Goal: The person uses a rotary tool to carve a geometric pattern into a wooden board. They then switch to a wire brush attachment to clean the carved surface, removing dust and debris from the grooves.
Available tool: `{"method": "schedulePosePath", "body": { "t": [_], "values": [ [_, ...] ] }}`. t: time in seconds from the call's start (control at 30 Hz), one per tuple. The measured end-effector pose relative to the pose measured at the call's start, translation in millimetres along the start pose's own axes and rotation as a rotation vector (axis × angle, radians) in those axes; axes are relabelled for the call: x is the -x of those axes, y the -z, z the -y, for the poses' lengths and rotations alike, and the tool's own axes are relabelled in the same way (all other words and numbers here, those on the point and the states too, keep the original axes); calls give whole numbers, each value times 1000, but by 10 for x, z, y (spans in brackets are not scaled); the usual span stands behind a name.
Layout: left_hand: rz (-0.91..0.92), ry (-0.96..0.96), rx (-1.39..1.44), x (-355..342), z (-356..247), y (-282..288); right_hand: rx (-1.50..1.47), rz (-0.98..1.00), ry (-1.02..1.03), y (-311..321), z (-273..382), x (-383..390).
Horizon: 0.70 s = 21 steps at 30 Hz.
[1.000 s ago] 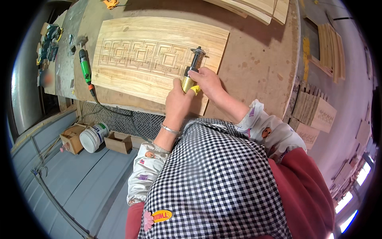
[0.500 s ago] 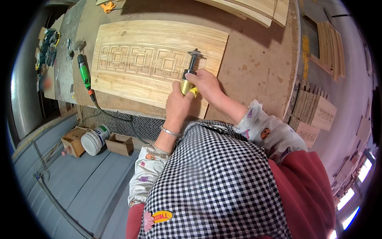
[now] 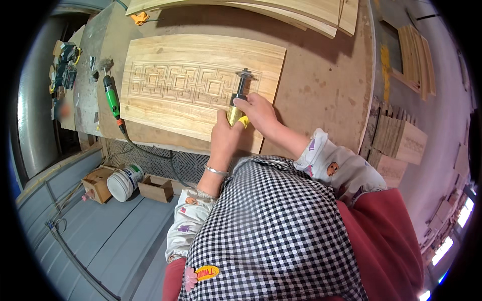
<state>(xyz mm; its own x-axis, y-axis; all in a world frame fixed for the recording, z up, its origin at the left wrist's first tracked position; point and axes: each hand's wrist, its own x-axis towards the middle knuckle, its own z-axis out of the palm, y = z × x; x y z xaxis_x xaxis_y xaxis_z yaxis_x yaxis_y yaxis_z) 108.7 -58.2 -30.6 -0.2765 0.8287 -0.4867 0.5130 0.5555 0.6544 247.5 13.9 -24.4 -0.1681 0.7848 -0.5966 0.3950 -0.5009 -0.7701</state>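
Note:
A pale wooden panel (image 3: 201, 47) lies on the workbench, with a row of carved square fretwork across its middle. Over its right end, both my hands hold a rotary grinder (image 3: 242, 86) with a brass-coloured body, a black neck and a blurred round head at the tip. My left hand (image 3: 225, 138) wraps the lower body, a bracelet at its wrist. Higher up, my right hand (image 3: 262, 114) grips near the black collar, its thumb on top. Something yellow (image 3: 244, 121) shows between the hands. Whether the head touches the carving is hard to tell.
Left of the panel lies a green and black corded rotary tool (image 3: 110, 96). Stacked boards (image 3: 281, 11) and an orange clamp (image 3: 140, 18) are at the far side. A white bucket (image 3: 122, 185) and wooden boxes (image 3: 156, 188) stand below. Carved panels (image 3: 396, 138) are stacked at right.
The whole view has shifted slightly, so the bench and panel appear lower. Both hands keep their hold on the grinder, which stays over the right end of the carving.

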Motion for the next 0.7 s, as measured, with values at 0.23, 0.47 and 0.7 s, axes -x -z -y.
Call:
{"method": "schedulePosePath", "body": {
  "t": [0.23, 0.47, 0.7],
  "values": [
    [-63, 10, -1, -22, -93, 291, -126, 35, 61, -261, 57, -179],
    [-34, 28, -42, -126, 22, 344, 72, 46, 0, -276, 245, -188],
    [-63, -47, 13, -179, 135, 328, 64, 34, -7, -306, 262, -183]
  ]
}}
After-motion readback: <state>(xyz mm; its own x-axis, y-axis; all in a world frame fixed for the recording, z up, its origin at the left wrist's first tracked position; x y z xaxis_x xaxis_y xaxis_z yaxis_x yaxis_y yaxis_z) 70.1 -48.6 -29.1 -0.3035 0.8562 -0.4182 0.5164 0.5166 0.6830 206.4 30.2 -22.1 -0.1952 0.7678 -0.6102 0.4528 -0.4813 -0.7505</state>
